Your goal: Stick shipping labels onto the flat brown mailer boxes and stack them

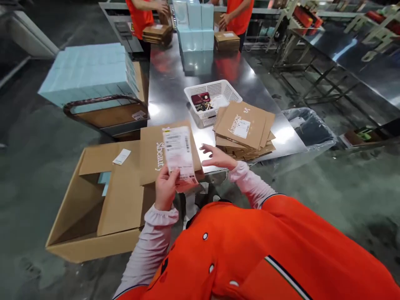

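My left hand [165,187] pinches a shipping label sheet [179,152] printed with barcodes, the thumb on top of its lower end. Under the sheet lies a flat brown cardboard mailer [150,146] with white lettering, at the near left corner of the metal table. My right hand [216,157] hovers just right of that mailer, fingers spread and holding nothing. Close beyond it is a stack of similar flat cardboard mailers [231,121]; the top one bears a white label [241,128].
A white plastic basket [215,112] with small items stands on the metal table [168,89]. An open carton [125,200] sits at left, near a cart [109,114] loaded with pale blue boxes [90,68]. A lined bin [309,129] stands right. Two people in orange work at the far end.
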The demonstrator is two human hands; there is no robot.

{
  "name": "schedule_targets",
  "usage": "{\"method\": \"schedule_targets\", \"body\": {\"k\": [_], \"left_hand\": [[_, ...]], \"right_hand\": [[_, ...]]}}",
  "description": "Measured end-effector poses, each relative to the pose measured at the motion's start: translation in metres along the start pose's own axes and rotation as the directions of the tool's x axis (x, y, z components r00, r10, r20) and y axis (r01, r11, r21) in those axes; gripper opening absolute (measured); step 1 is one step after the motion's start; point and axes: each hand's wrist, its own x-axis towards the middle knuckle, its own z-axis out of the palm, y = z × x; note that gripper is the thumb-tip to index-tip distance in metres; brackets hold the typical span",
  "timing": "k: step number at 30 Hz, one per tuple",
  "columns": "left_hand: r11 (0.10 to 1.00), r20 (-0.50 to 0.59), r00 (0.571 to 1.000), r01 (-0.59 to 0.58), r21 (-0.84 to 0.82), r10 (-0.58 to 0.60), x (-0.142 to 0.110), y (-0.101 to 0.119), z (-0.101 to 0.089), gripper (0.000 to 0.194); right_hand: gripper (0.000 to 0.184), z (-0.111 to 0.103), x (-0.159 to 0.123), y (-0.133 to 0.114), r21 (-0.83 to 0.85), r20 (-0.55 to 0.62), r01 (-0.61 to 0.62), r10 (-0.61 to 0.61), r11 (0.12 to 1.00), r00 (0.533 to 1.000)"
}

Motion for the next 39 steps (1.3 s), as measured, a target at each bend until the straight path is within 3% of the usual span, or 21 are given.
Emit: {"method": "schedule_targets", "body": {"k": [2, 3, 5, 8, 13, 16, 19, 22, 25, 29, 31, 33, 35, 37, 39], "left_hand": [[0.998, 0.075, 0.997, 0.022, 0.051, -0.025, -0.006, -0.003, -0.001, 0.045], [0.998, 0.072, 0.997, 0.019, 0.063, -0.024, -0.007, -0.004, -0.003, 0.045], [0.999, -0.015, 1.0, 0.002, 0.043, -0.001, -0.007, -0.004, -0.011, 0.044], [1.0, -0.143, 0.99, -0.007, 0.019, 0.01, -0.006, -0.007, -0.021, 0.042], [0.999, -0.179, 0.984, 0.008, 0.043, 0.0, -0.011, -0.021, -0.019, 0.041], [0.996, -0.274, 0.961, -0.022, 0.089, 0.046, -0.009, -0.03, -0.017, 0.042], [1.0, -0.307, 0.952, -0.002, 0.006, 0.004, -0.002, -0.039, -0.019, 0.046], [0.993, -0.251, 0.964, 0.066, -0.098, -0.089, 0.006, -0.048, -0.027, 0.051], [0.964, -0.101, 0.961, 0.251, -0.084, -0.259, 0.006, -0.062, -0.044, 0.056], [0.886, 0.05, 0.89, 0.456, -0.088, -0.453, -0.02, -0.09, -0.066, 0.064], [0.858, 0.04, 0.865, 0.501, -0.109, -0.5, -0.044, -0.101, -0.074, 0.066], [0.833, 0.015, 0.839, 0.541, -0.117, -0.543, -0.07, -0.104, -0.079, 0.064], [0.814, -0.015, 0.82, 0.567, -0.125, -0.573, -0.088, -0.097, -0.084, 0.062], [0.816, -0.052, 0.819, 0.56, -0.143, -0.572, -0.089, -0.08, -0.09, 0.059], [0.858, -0.121, 0.853, 0.489, -0.159, -0.508, -0.07, -0.059, -0.094, 0.057]], "right_hand": [[0.057, 0.056, -0.003, -0.016, 0.268, 0.072, 0.018, -0.039, 0.963, 0.997], [0.052, 0.075, -0.007, -0.021, 0.323, 0.097, 0.004, -0.037, 0.946, 0.995], [0.048, 0.093, -0.011, -0.029, 0.314, 0.202, -0.009, -0.058, 0.949, 0.978], [0.052, 0.084, -0.001, -0.038, 0.238, 0.335, 0.013, -0.095, 0.971, 0.938], [0.032, 0.067, 0.029, -0.057, 0.003, 0.255, 0.13, -0.126, 0.992, 0.959], [0.027, 0.077, 0.032, -0.054, -0.031, 0.228, 0.14, -0.13, 0.99, 0.965], [0.027, 0.089, 0.037, -0.044, 0.025, 0.204, 0.113, -0.116, 0.993, 0.972], [0.024, 0.095, 0.059, -0.036, 0.045, 0.134, 0.182, -0.187, 0.982, 0.973], [0.025, 0.098, 0.098, -0.025, -0.019, -0.015, 0.175, -0.175, 0.984, 0.984], [0.029, 0.106, 0.152, -0.001, -0.29, -0.151, -0.073, 0.03, 0.954, 0.988], [0.05, 0.112, 0.169, 0.008, -0.45, -0.177, -0.163, 0.092, 0.878, 0.98], [0.076, 0.12, 0.175, 0.012, -0.594, -0.108, -0.092, 0.034, 0.8, 0.994], [0.083, 0.129, 0.168, 0.013, -0.668, 0.115, 0.137, -0.08, 0.732, 0.99], [0.078, 0.138, 0.143, 0.012, -0.616, 0.391, 0.398, -0.175, 0.679, 0.903], [0.076, 0.141, 0.102, 0.013, -0.457, 0.59, 0.593, -0.272, 0.663, 0.76]]}}
